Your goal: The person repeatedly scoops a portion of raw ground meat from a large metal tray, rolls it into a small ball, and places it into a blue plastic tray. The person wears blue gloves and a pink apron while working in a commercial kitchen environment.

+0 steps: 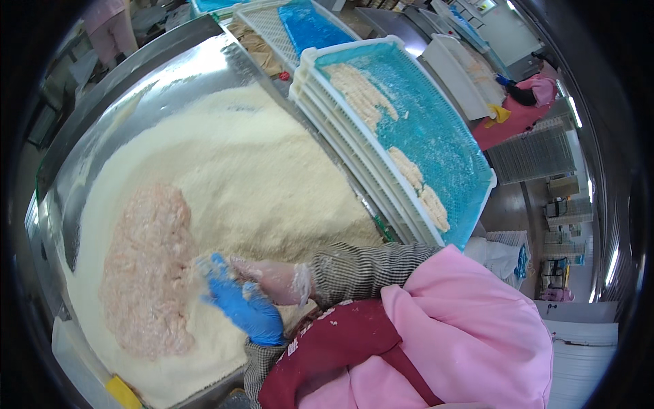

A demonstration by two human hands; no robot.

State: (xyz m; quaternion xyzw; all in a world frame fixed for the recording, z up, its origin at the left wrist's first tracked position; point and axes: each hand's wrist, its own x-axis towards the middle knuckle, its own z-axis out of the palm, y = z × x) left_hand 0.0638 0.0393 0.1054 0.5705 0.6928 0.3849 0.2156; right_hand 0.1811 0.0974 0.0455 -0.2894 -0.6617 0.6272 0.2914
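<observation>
My left hand (248, 307), in a blue glove dusted with pale crumbs, lies close against my right hand (268, 278), which wears a thin clear glove. Their palms face each other, and whatever may be between them is hidden. Both hands are over a bed of cream-coloured breadcrumbs (245, 184) in a large stainless-steel tray (148, 76). Just beyond my fingertips, a broad mound of raw pinkish minced or chopped meat (148, 271) rests on the crumbs. The fingers look slightly blurred.
Right of the steel tray stands a stack of white plastic crates (352, 153). A teal mesh liner (429, 138) in the top one bears rows of crumbed strips (357, 94). Another tray with a blue sheet (314, 28) is behind. A co-worker in pink (531, 102) stands at far right.
</observation>
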